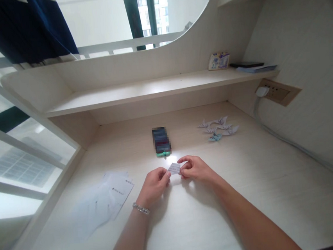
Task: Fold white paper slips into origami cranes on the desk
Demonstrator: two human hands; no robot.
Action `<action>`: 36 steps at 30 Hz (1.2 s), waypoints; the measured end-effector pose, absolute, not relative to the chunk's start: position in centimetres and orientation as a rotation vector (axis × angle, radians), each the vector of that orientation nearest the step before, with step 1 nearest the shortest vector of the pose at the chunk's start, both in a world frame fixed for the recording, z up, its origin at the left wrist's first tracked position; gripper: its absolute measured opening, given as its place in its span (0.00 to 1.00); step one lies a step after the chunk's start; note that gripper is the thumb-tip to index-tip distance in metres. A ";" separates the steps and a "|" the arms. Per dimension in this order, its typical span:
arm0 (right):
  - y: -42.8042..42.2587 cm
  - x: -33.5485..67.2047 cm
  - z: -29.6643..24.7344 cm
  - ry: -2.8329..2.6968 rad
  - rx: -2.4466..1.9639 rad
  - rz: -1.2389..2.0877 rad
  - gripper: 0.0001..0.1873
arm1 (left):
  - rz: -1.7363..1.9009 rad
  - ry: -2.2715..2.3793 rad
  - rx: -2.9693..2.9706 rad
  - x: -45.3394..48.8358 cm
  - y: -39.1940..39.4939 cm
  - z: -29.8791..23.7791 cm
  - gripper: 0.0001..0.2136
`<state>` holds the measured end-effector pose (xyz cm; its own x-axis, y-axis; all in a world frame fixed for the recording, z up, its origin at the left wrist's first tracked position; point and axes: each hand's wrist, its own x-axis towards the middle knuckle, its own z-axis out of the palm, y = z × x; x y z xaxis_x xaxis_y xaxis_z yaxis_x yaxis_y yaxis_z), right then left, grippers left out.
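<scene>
Between my two hands, just above the desk, is a small folded piece of printed paper (174,168). My left hand (156,183) pinches its left edge with thumb and fingers; a chain bracelet (140,208) circles that wrist. On the other side my right hand (196,168) grips the right edge, its index finger raised along the top. Several folded paper cranes (218,128) rest on the desk beyond my right hand, one of them bluish, the others white. Loose printed sheets of paper (103,205) lie overlapping to the left of my left hand.
Straight ahead a phone (161,141), its screen blurred, lies on the desk (176,226) with a green piece at its near end. A shelf (139,90) runs along the back, holding a small packet (218,61) and a stack of flat items (255,67). A cable (288,140) hangs from the wall socket (281,91).
</scene>
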<state>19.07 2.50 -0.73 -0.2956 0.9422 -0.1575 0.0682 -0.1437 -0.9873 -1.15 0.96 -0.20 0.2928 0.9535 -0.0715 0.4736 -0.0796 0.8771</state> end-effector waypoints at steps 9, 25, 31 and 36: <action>2.2 18.4 -0.2 -1.583 -1.152 1.370 0.12 | 0.620 1.317 1.824 -0.6 0.4 1.3 0.15; 1.6 16.6 -1.1 -1.253 -1.191 1.429 0.11 | 1.112 1.339 1.206 -1.8 2.3 0.0 0.12; 2.1 15.9 -1.3 -0.941 -1.198 1.336 0.16 | 1.148 1.127 1.147 1.0 1.9 -0.1 0.17; 2.5 15.0 -1.8 -0.924 -1.147 1.297 0.17 | 1.251 1.101 1.204 1.9 1.9 -0.8 0.16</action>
<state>15.00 2.50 -1.80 0.0903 0.9910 -0.0984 -0.2310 -0.0753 -0.9700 1.93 1.91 -0.78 0.0364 0.9981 0.0490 -0.0779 -0.0460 0.9959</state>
